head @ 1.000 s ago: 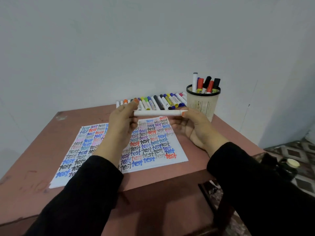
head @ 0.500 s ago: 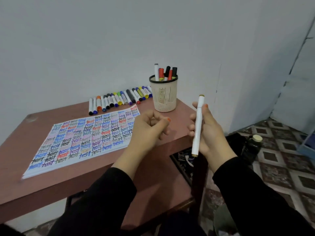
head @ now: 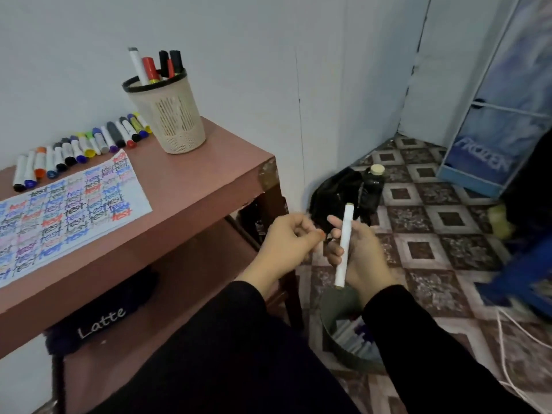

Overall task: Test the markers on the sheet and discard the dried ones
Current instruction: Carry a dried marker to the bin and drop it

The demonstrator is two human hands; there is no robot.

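— Holding anything, those hands?
— The right hand [head: 363,255] grips a white marker [head: 344,246], fingers wrapped round the barrel, which stands nearly upright with a pale cap end on top. The left hand [head: 286,243] is just beside it, fingers curled in on the palm, and nothing shows inside it.
— Where are they, relative to the counter [head: 209,174]?
— Off its right end, out over the tiled floor. Below the right hand a grey-green bin [head: 352,361] stands on the floor, and the marker's lower end appears just above the bin's far rim.
— What's in the bin?
— White-barrelled discarded markers [head: 355,336] lying in a heap, some with blue or purple on them. The sleeve hides part of it.
— And on the counter?
— A beige mesh cup [head: 176,121] with a black rim stands near the back corner. Cup markers [head: 149,67] stick up out of it: one white with a grey cap, red ones and two black ones. Left of the cup a row of markers [head: 86,144] lies side by side along the wall, caps toward the sheet [head: 65,210], which is covered with the word "test" in many colours.
— Anything underneath?
— A dark bundle [head: 101,318] lettered "Latte" on the lower shelf. By the wall, a black bag with a dark bottle [head: 372,186] upright against it.
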